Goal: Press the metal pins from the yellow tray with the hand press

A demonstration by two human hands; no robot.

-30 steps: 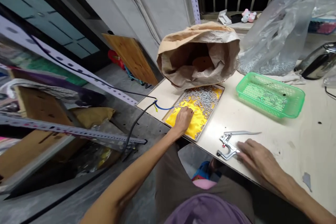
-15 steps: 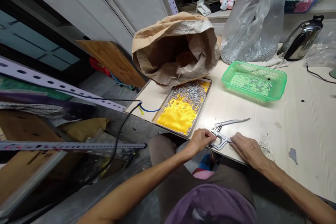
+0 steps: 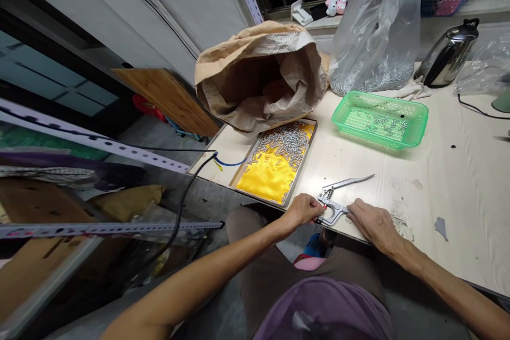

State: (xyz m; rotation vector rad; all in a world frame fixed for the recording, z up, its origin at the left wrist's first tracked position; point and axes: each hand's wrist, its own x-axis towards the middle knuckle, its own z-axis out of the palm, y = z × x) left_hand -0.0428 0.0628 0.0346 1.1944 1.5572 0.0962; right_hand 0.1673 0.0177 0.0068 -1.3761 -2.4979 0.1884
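Note:
Silver-grey spring-loaded pliers [image 3: 337,212] lie at the table's front edge, jaws toward the left, with the upper handle [image 3: 354,181] raised away from the lower one. My right hand [image 3: 372,224] rests on the table with its fingers closed on the end of the lower handle. At the jaws, my left hand [image 3: 302,209] is pinched shut; a small red spot shows by its fingertips, too small to name. Left of the pliers sits a shallow tray [image 3: 294,191] with yellow cloth and many small metal pins [image 3: 290,141].
An open brown paper sack [image 3: 223,74] lies behind the tray. A green plastic basket [image 3: 380,138] holds more metal pins. Farther back stand a clear bag of metal parts [image 3: 372,58] and a steel kettle [image 3: 450,56]. Black cable [image 3: 184,196] hangs over the left table edge.
The whole view has shifted slightly. Both hands keep their places on the pliers, with the left fingertips still at the jaws.

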